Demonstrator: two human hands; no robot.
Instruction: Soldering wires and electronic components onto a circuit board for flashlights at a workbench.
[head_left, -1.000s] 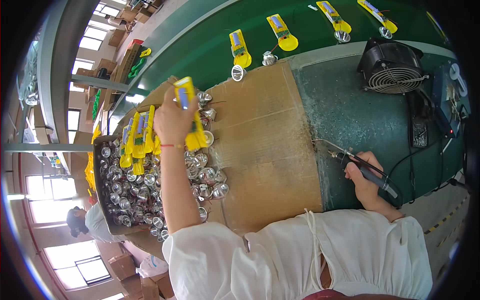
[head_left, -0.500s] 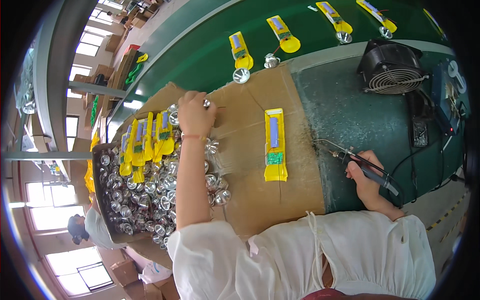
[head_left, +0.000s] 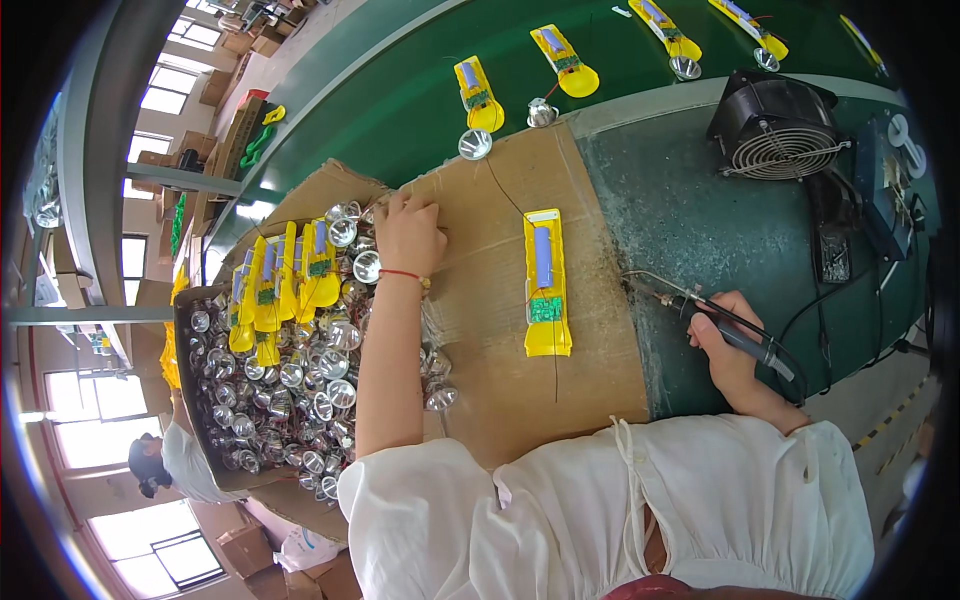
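The step in hand looks to be reaching among the shiny cups point(head_left: 340, 335) with the left hand point(head_left: 408, 230), which lies palm down at the upper right of the heap, fingers bent; whether those fingers are closed on a cup or only touching near one, I cannot tell (the back of the hand hides the tips); the right hand point(head_left: 728, 345) is wrapped around the handle of a soldering iron point(head_left: 748, 350), its front end pointing toward the right edge of the cardboard point(head_left: 490, 320), well apart from the work; the open yellow case point(head_left: 547, 340) lies on that cardboard between the two hands, touched by neither, with a purple battery point(head_left: 543, 257) and a green board point(head_left: 546, 309) in it, one thin dark wire running from its top end and another from its bottom end; more yellow cases point(head_left: 267, 310) rest on the cups at the left; as I judge it, the next move calls for a clean lift with the left hand, so that no neighbouring cup or lead drags along, and for a steady right hand, the iron's front end clear of both wires and of the left fingers
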